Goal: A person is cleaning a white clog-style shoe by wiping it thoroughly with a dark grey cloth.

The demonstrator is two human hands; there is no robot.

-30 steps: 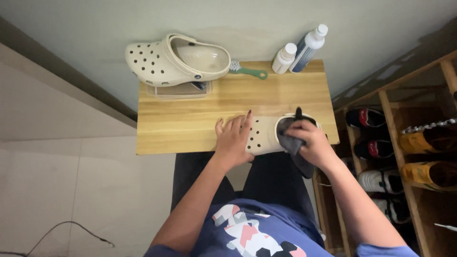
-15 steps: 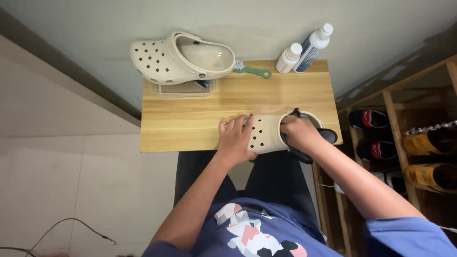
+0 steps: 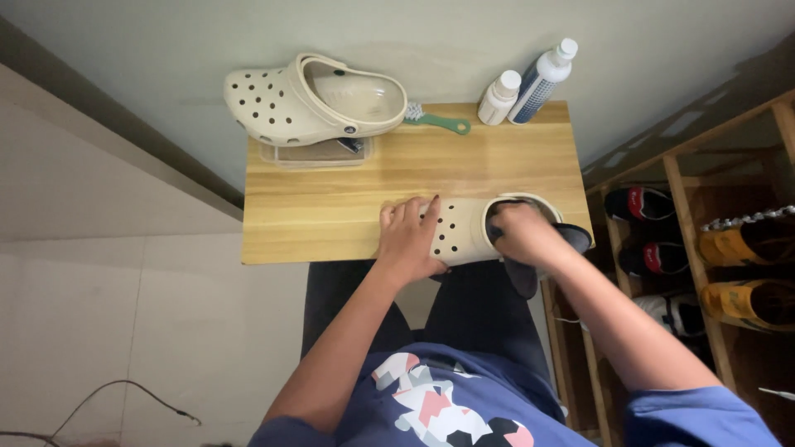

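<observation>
A beige clog point(image 3: 464, 228) with holes lies on its side at the near edge of a small wooden table point(image 3: 331, 207). My left hand point(image 3: 410, 240) presses on its toe, fingers spread over the holes. My right hand point(image 3: 520, 233) is pushed into the clog's opening with a dark grey cloth point(image 3: 546, 248), which hangs out over the table's near right corner. A second beige clog point(image 3: 310, 99) rests on a clear plastic box point(image 3: 319, 153) at the table's far left.
A green-handled brush point(image 3: 439, 122) and two bottles, a small white one point(image 3: 498, 97) and a taller blue-and-white one point(image 3: 542, 79), stand at the table's far edge. A wooden shoe rack point(image 3: 704, 240) with several shoes stands to the right.
My right hand has gone from the clog's heel rim down into its opening with the cloth. The left hand has stayed on the toe.
</observation>
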